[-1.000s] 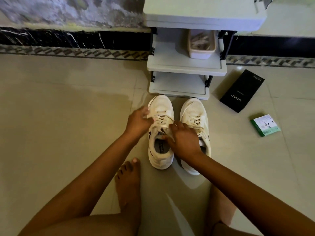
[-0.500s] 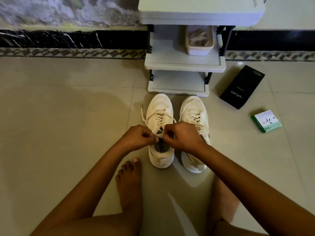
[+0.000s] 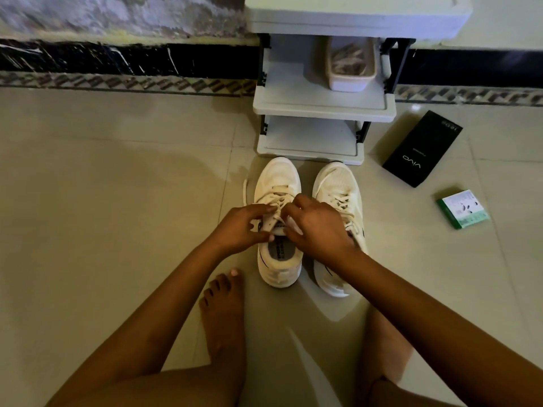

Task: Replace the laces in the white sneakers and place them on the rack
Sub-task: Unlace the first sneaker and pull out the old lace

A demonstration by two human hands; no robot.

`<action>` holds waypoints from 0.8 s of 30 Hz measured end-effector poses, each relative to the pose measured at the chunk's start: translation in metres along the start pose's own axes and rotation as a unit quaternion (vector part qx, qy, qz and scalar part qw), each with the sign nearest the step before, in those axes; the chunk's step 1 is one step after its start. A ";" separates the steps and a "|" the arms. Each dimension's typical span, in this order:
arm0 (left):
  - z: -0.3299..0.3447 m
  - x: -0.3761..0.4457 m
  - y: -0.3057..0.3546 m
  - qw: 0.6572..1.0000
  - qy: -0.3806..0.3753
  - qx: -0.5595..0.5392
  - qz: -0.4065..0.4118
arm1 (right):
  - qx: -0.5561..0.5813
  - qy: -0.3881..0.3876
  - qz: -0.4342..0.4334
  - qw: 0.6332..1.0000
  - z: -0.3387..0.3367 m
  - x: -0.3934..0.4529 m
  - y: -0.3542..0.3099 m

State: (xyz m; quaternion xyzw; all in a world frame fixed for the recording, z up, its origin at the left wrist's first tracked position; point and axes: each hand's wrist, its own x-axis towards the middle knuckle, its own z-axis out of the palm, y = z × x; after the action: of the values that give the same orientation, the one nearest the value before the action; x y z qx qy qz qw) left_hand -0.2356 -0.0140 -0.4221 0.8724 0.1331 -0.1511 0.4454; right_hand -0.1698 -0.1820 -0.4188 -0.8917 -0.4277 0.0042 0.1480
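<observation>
Two white sneakers stand side by side on the tiled floor, toes toward the rack (image 3: 323,110). Over the tongue of the left sneaker (image 3: 277,183) my left hand (image 3: 241,227) and my right hand (image 3: 317,227) meet, each pinching an end of its white lace (image 3: 245,189). A loop of that lace hangs off the shoe's left side. The right sneaker (image 3: 338,180) is laced, and my right wrist covers its heel part.
The grey rack has several shelves; a white basket (image 3: 351,80) sits on the middle one. A black phone box (image 3: 421,148) and a small green-and-white box (image 3: 462,208) lie on the floor to the right. My bare foot (image 3: 221,312) rests near the left sneaker's heel.
My left hand came back from the toe side of the left sneaker to meet my right hand at the tongue. Both now work the lace ends slightly further up the shoe.
</observation>
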 end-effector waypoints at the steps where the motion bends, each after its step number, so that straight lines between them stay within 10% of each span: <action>1: -0.002 0.000 0.000 1.000 -0.006 -0.014 -0.006 | -0.029 0.009 -0.005 1.000 0.001 0.001 -0.003; 9: -0.006 0.008 0.003 0.996 -0.036 0.074 -0.019 | -0.130 0.047 -0.071 0.988 0.006 0.015 -0.012; 12: -0.003 0.006 0.001 0.995 -0.020 0.097 -0.019 | 0.092 -0.019 0.112 0.989 -0.001 0.017 -0.021; 15: 0.000 0.005 -0.001 0.995 -0.009 0.098 -0.021 | 0.545 -0.097 0.419 0.720 -0.010 0.020 -0.028; 16: 0.000 0.005 -0.001 0.994 -0.007 0.103 -0.021 | 0.576 -0.092 0.431 0.689 -0.009 0.019 -0.025; 18: 0.001 0.006 -0.002 0.993 -0.007 0.119 -0.016 | 0.516 -0.107 0.385 0.758 -0.008 0.019 -0.017; 21: 0.003 0.006 -0.002 0.990 -0.010 0.143 -0.010 | 0.156 -0.103 0.164 0.969 -0.003 0.012 -0.009; 24: 0.004 0.006 -0.002 0.986 -0.006 0.166 -0.013 | -0.099 0.025 -0.016 0.995 0.001 0.004 -0.013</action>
State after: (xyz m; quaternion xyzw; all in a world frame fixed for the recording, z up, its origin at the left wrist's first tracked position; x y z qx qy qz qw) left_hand -0.2316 -0.0155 -0.4284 0.9314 0.1151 -0.1825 0.2933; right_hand -0.1775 -0.1714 -0.4161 -0.8949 -0.4364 -0.0622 0.0699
